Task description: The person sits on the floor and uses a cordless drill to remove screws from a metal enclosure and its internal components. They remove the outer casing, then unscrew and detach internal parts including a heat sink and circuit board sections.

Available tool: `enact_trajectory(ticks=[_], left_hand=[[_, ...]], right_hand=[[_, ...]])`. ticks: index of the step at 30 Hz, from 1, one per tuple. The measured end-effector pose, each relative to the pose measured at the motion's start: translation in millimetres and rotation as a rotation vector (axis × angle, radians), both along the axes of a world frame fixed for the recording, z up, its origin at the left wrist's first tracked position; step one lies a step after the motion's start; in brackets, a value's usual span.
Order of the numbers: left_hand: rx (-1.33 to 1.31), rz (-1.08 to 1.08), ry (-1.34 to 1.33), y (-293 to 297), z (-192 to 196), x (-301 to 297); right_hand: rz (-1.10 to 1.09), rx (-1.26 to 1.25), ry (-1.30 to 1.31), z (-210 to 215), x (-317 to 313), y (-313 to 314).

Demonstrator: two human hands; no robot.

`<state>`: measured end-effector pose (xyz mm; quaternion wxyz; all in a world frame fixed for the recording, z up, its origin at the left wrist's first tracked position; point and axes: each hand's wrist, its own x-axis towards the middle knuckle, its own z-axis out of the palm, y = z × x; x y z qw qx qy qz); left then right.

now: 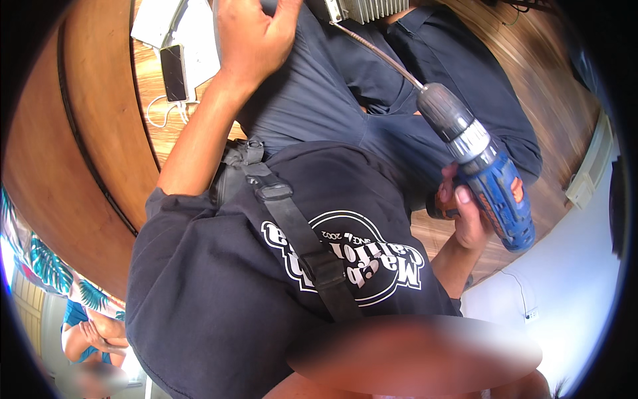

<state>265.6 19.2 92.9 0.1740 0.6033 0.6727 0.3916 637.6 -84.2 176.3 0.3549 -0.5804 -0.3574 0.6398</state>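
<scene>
My right hand [468, 216] is wrapped round the handle of a blue cordless drill [498, 193] with a black and silver chuck. A long thin driver bit [379, 52] runs from the chuck up and to the left. Its tip meets, or nearly meets, a small metal bracket on a grey finned metal part [375, 9], which the top edge cuts off. My left hand [256, 33] is over my left thigh, left of the finned part. Its thumb shows, but the fingers run out of the picture, so what they touch is hidden.
A dark phone [174, 73] with a white cable [158, 114] lies on white sheets on the wood-grain floor [438, 236]. A brown wooden panel [100, 80] curves along the left. Another person's hands [96, 336] and legs show at lower left. A wall socket [531, 314] is at lower right.
</scene>
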Motion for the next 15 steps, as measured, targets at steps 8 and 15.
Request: enact_trajectory(ticks=[8,15], left_hand=[[-0.364,-0.271,-0.462,-37,6,0],[-0.473,-0.274,-0.935,-33,-4,-12]], right_hand=[[0.015,0.066,0.101,-1,11,-3],[0.02,0.045,0.189,-5,17,-9]])
